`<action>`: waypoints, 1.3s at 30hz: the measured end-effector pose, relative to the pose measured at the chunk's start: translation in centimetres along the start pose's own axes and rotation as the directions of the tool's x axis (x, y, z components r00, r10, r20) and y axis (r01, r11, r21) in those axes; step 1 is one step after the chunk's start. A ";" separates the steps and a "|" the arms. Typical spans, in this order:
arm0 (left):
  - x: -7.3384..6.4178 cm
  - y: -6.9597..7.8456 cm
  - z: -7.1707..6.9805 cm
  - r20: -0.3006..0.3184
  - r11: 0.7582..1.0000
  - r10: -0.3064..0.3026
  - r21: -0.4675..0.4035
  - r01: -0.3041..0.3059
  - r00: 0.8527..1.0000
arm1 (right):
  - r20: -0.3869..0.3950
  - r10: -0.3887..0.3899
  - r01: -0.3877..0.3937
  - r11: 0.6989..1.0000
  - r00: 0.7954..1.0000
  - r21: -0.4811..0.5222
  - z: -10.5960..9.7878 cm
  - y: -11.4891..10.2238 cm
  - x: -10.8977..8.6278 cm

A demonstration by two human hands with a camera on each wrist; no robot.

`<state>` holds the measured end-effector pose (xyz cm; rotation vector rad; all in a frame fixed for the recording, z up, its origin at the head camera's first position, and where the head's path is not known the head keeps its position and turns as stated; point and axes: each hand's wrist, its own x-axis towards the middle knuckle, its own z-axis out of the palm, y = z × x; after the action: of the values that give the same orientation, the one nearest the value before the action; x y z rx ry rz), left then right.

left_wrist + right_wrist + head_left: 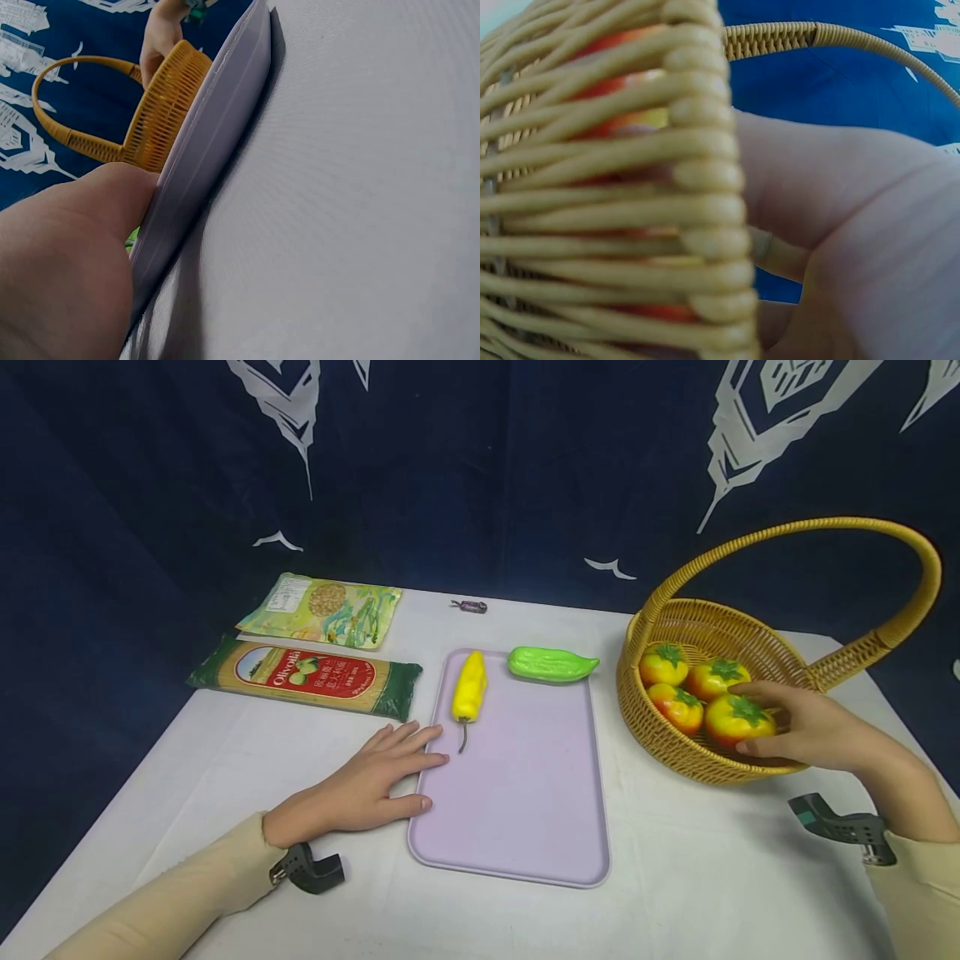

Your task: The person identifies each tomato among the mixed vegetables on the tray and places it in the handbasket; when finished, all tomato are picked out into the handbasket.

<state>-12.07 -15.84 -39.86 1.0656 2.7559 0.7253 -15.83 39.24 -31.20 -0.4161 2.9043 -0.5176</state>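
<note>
My right hand (806, 727) reaches over the basket rim, fingers and thumb curled round the nearest yellow-red tomato (738, 720). Several such tomatoes with green leafy tops sit in the brown wicker basket (678, 756); in the right wrist view its woven wall (615, 202) hides the fingertips. My left hand (367, 785) lies spread on the left edge of a pale purple tray (517, 802), fingers fairly straight. On that tray a yellow pepper (470, 687) points its stem toward me. A bright green pepper-shaped vegetable (552, 665) lies across the tray's far edge.
Left of the tray lies a pack of spaghetti (307, 677), with a green-yellow printed bag (326, 610) behind it. A small wrapped candy (470, 607) is near the back of the white table (675, 877). The basket's tall handle (795, 527) arches above the right side.
</note>
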 end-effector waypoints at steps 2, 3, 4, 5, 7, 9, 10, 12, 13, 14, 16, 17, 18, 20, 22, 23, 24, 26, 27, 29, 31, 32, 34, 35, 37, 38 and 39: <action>0.0 0.0 0.0 0.002 1.000 -0.002 -0.001 0.002 1.000 | 0.004 0.005 -0.004 1.000 1.000 -0.005 0.1 0.0 0.1; 0.0 0.0 0.0 0.002 1.000 -0.003 -0.002 0.003 1.000 | 0.008 0.008 -0.008 1.000 1.000 -0.005 0.2 0.0 0.2; 0.0 0.0 0.0 0.003 1.000 -0.004 -0.002 0.004 1.000 | 0.011 0.008 -0.008 1.000 1.000 -0.006 0.2 0.0 0.2; 0.0 0.0 0.0 0.003 1.000 -0.005 -0.003 0.005 1.000 | 0.012 0.009 -0.009 1.000 1.000 -0.009 0.3 0.0 0.3; 0.0 0.0 0.0 0.004 1.000 -0.005 -0.004 0.005 1.000 | 0.017 0.009 -0.009 1.000 1.000 -0.014 0.3 0.0 0.4; 0.0 0.0 0.0 0.004 1.000 -0.006 -0.004 0.006 1.000 | 0.026 0.011 -0.011 1.000 1.000 -0.020 0.4 0.0 0.5; 0.0 0.0 0.0 0.005 1.000 -0.006 -0.004 0.006 1.000 | 0.031 0.013 -0.013 1.000 0.999 -0.023 0.4 -0.1 0.6; 0.0 0.0 0.0 0.007 1.000 -0.006 -0.005 0.006 1.000 | 0.041 0.022 -0.021 0.999 0.999 -0.032 0.5 -0.2 0.6; 0.0 0.0 0.0 0.009 1.000 -0.007 -0.006 0.007 1.000 | 0.045 0.027 -0.025 0.999 0.999 -0.036 0.5 -0.2 0.7; 0.0 0.0 0.0 0.010 1.000 -0.007 -0.007 0.007 1.000 | 0.049 0.029 -0.027 0.999 0.998 -0.038 0.5 -0.2 0.7; 0.1 0.0 0.0 0.015 1.000 -0.008 -0.008 0.008 1.000 | 0.054 0.033 -0.030 0.999 0.998 -0.045 0.4 -0.3 0.7; 0.1 0.0 0.0 0.016 1.000 -0.009 -0.008 0.009 1.000 | 0.056 0.032 -0.029 0.998 0.998 -0.047 0.4 -0.4 0.7; 0.1 0.0 0.0 0.016 1.000 -0.009 -0.007 0.009 1.000 | 0.059 0.034 -0.031 0.998 0.998 -0.048 0.4 -0.4 0.7; 0.1 0.0 0.0 0.015 1.000 -0.007 -0.004 0.007 1.000 | 0.061 0.034 -0.031 0.998 0.998 -0.047 0.3 -0.6 0.7; 0.0 0.0 0.0 0.010 1.000 -0.001 0.002 0.001 1.000 | 0.063 0.035 -0.032 0.998 0.997 -0.047 0.3 -0.7 0.7; 0.0 0.0 0.0 0.009 1.000 0.000 0.001 0.000 1.000 | 0.064 0.035 -0.032 0.998 0.997 -0.047 0.3 -0.7 0.7; 0.0 0.0 0.0 0.008 1.000 0.000 0.000 0.000 1.000 | 0.064 0.037 -0.034 0.998 0.997 -0.047 0.3 -0.7 0.7; 0.0 0.1 -0.1 0.010 1.000 -0.002 -0.004 0.002 1.000 | 0.062 0.039 -0.037 0.998 0.997 -0.047 0.3 -0.7 0.7; 0.0 0.1 -0.1 0.011 1.000 -0.003 -0.006 0.003 1.000 | 0.062 0.040 -0.037 0.998 0.997 -0.046 0.3 -0.7 0.7; 0.0 0.1 -0.1 0.014 1.000 -0.008 -0.011 0.008 1.000 | 0.059 0.038 -0.036 0.998 0.998 -0.043 0.4 -0.7 0.7; 0.0 0.1 -0.1 0.015 1.000 -0.010 -0.008 0.010 1.000 | 0.052 0.038 -0.035 0.999 0.998 -0.040 0.4 -0.7 0.7; 0.0 0.1 -0.1 0.015 1.000 -0.011 -0.007 0.011 1.000 | 0.049 0.037 -0.035 0.999 0.998 -0.037 0.5 -0.6 0.7; 0.0 0.1 -0.1 0.015 1.000 -0.011 -0.006 0.011 1.000 | 0.045 0.032 -0.030 0.999 0.998 -0.035 0.5 -0.5 0.7; 0.0 0.1 -0.1 0.015 1.000 -0.012 -0.007 0.012 1.000 | 0.042 0.029 -0.028 0.999 0.999 -0.031 0.5 -0.4 0.7; 0.0 0.1 -0.1 0.015 1.000 -0.012 -0.009 0.012 1.000 | 0.040 0.025 -0.025 0.999 0.999 -0.020 0.5 -0.3 0.7; 0.0 0.1 -0.1 0.015 1.000 -0.012 -0.010 0.012 1.000 | 0.040 0.023 -0.023 1.000 0.999 -0.014 0.5 -0.2 0.8; 0.0 0.1 -0.2 0.016 1.000 -0.012 -0.010 0.012 1.000 | 0.041 0.018 -0.017 1.000 0.999 -0.008 0.5 -0.1 0.7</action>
<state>-12.01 -15.86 -39.68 1.0479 2.7396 0.7255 -16.40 38.76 -31.68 -0.3973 2.8692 -0.4898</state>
